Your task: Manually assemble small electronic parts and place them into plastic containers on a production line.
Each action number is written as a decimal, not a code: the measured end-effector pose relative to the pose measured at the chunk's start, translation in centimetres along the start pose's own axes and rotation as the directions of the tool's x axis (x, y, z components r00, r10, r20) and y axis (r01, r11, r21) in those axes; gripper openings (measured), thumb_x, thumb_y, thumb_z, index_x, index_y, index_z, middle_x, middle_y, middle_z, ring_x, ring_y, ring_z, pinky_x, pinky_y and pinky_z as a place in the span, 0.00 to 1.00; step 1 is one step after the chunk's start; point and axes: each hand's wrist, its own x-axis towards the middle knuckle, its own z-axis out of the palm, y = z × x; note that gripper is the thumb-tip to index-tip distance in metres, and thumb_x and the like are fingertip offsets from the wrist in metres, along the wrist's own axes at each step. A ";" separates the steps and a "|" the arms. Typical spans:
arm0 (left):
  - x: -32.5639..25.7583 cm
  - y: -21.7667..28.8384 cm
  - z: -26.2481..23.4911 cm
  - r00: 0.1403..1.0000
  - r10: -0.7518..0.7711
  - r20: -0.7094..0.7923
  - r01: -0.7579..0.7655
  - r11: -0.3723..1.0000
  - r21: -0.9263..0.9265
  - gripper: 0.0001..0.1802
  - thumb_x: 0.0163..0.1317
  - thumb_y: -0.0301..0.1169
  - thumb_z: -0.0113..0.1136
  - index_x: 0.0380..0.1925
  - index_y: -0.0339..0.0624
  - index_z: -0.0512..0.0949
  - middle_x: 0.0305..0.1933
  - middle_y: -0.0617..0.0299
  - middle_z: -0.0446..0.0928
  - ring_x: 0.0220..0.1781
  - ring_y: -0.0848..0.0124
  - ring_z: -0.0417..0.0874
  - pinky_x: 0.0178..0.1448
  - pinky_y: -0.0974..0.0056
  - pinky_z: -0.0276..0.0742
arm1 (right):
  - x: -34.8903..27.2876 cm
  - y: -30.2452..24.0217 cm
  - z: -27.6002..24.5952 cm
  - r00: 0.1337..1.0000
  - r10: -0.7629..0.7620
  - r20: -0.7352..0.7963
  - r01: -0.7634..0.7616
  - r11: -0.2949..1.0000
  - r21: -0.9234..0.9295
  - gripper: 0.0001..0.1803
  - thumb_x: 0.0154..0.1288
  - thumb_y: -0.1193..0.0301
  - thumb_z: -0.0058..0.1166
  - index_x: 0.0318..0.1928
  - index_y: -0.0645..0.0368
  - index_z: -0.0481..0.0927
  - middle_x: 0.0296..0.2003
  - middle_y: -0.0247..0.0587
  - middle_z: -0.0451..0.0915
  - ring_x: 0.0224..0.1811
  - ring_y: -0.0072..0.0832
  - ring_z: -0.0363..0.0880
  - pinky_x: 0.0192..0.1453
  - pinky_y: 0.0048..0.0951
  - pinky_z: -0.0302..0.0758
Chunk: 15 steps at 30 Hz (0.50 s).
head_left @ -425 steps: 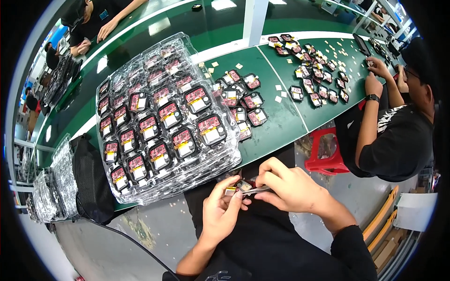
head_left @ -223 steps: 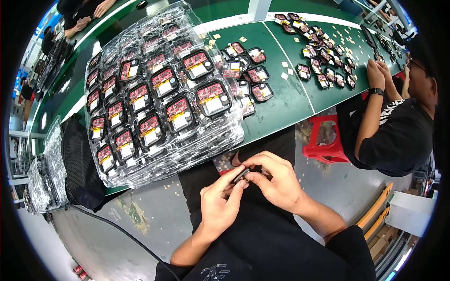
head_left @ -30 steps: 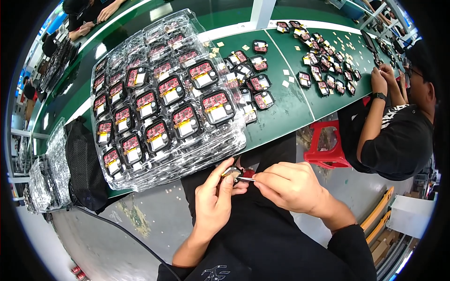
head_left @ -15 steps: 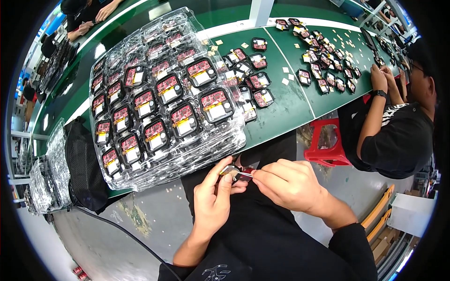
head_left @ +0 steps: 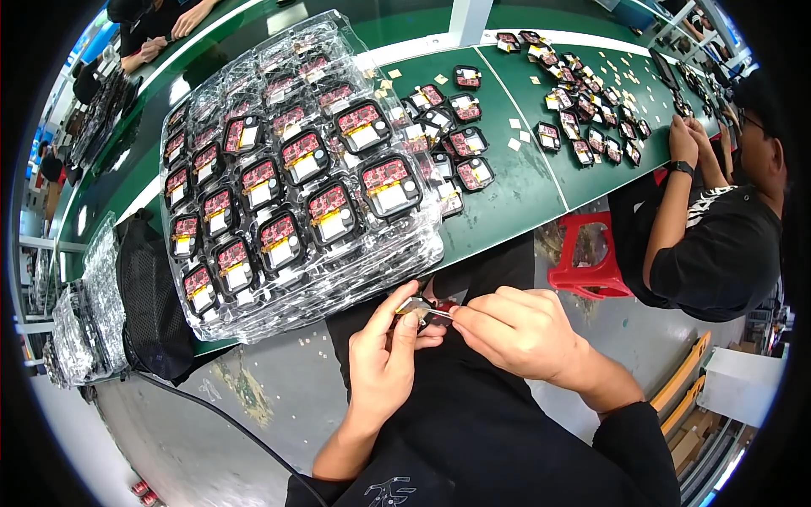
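My left hand (head_left: 384,355) is closed round a small black-cased electronic module (head_left: 413,308), tilted in front of my body just off the bench edge. Parts of a red circuit board and a yellow strip show between the fingers. Pinched in my right hand (head_left: 519,331) is a pair of thin metal tweezers (head_left: 441,313), whose tip reaches to the module. The fingers cover much of the module, so the exact contact point is hidden. Beyond my hands lies a stack of clear plastic trays (head_left: 338,279), filled with similar modules (head_left: 328,215) with red boards and white blocks.
On the green bench (head_left: 507,203) sit loose modules (head_left: 475,174), more modules farther right, and scattered pale squares (head_left: 514,144). At the right a co-worker (head_left: 718,220) sits by a red stool (head_left: 589,258). A black mesh bag (head_left: 156,304) hangs at the left edge.
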 end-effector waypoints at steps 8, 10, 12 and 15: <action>0.0 0.2 0.1 1.000 0.012 0.000 -0.012 1.000 -0.002 0.21 0.82 0.26 0.49 0.70 0.30 0.70 0.53 0.49 0.84 0.45 0.67 0.90 0.50 0.64 0.91 | 0.2 -0.3 -0.2 1.000 -0.014 -0.024 0.014 0.999 -0.035 0.13 0.53 0.73 0.71 0.41 0.60 0.87 0.32 0.30 0.82 0.29 0.23 0.80 0.29 0.27 0.79; 0.0 0.2 0.1 1.000 0.011 0.000 -0.011 1.000 -0.002 0.21 0.82 0.26 0.49 0.70 0.30 0.70 0.53 0.49 0.85 0.45 0.67 0.90 0.50 0.64 0.91 | 0.2 -0.3 -0.1 1.000 -0.008 -0.026 0.007 0.999 -0.036 0.13 0.53 0.73 0.71 0.41 0.60 0.87 0.32 0.30 0.83 0.29 0.23 0.80 0.30 0.26 0.79; -0.1 0.3 0.1 1.000 0.004 -0.003 -0.004 1.000 0.016 0.21 0.82 0.26 0.49 0.70 0.29 0.70 0.54 0.48 0.84 0.45 0.67 0.90 0.51 0.64 0.91 | 0.2 -0.3 0.0 1.000 0.001 -0.029 -0.002 0.999 -0.038 0.14 0.54 0.73 0.72 0.41 0.60 0.87 0.32 0.30 0.83 0.29 0.24 0.80 0.30 0.26 0.79; 0.0 0.1 0.1 1.000 0.015 -0.006 -0.015 1.000 0.012 0.21 0.82 0.26 0.49 0.70 0.29 0.70 0.54 0.48 0.84 0.45 0.66 0.90 0.51 0.63 0.91 | 0.1 -0.1 0.1 1.000 -0.009 -0.023 0.009 1.000 -0.002 0.14 0.54 0.73 0.72 0.42 0.60 0.87 0.32 0.31 0.83 0.29 0.24 0.80 0.30 0.26 0.79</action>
